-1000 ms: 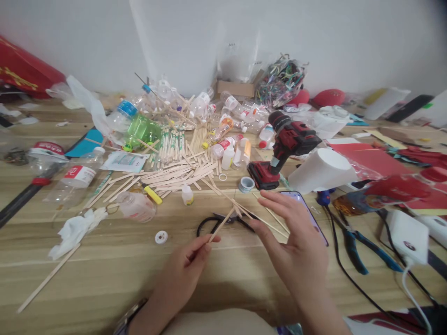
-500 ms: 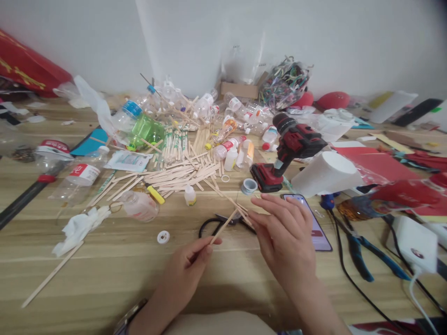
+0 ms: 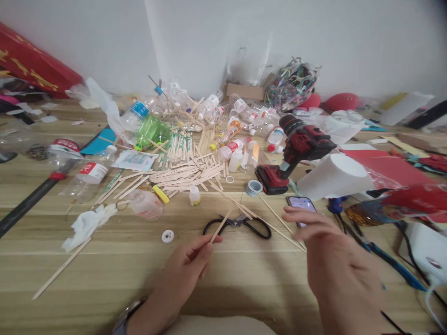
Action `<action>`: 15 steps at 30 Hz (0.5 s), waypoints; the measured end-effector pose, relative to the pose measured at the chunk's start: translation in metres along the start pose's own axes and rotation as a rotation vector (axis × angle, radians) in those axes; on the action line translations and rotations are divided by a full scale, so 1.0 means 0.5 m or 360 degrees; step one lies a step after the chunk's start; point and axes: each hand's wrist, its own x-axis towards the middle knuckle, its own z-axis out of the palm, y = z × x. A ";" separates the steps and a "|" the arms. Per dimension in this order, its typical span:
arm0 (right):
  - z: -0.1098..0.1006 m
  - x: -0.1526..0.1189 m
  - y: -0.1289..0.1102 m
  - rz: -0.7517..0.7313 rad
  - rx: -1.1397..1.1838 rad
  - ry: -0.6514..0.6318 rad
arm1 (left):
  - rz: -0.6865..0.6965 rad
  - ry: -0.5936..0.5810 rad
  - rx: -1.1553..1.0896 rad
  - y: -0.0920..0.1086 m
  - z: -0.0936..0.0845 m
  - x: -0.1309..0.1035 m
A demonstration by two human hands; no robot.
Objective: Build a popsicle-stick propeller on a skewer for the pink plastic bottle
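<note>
A thin wooden stick (image 3: 220, 226) is pinched between the thumb and fingers of my left hand (image 3: 190, 263), its free end pointing up and away from me. Just beyond it lie black-handled scissors (image 3: 258, 228), with more wooden sticks (image 3: 240, 206) beside and across their blades. My right hand (image 3: 338, 260), blurred by motion, is raised at the right with its fingers stretched out and nothing seen in them. It partly covers a phone (image 3: 301, 203). Long thin sticks (image 3: 279, 218) lie on the table between the scissors and this hand.
Loose wooden sticks (image 3: 188, 176) are heaped mid-table, with plastic bottles (image 3: 232, 148) behind. A red cordless drill (image 3: 303, 144) stands upright near a white paper roll (image 3: 337, 176). Blue-handled pliers (image 3: 394, 265) and cables lie at right. A small glue bottle (image 3: 194, 195) stands ahead.
My right hand has moved right and nearer to me, away from the stick tips, uncovering the scissors and thin sticks. My left hand keeps its stick. The view has shifted slightly.
</note>
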 end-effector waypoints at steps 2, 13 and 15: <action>0.017 0.004 0.001 -0.0004 -0.0150 -0.0100 | -0.0020 -0.0031 -0.0027 0.000 0.002 -0.004; 0.061 -0.008 0.031 -0.0092 -0.0349 -0.0235 | 0.0051 -0.0048 -0.0271 -0.016 -0.007 -0.020; 0.060 -0.011 0.033 0.0028 -0.0248 -0.0215 | 0.0062 -0.0039 -0.0356 -0.022 -0.007 -0.019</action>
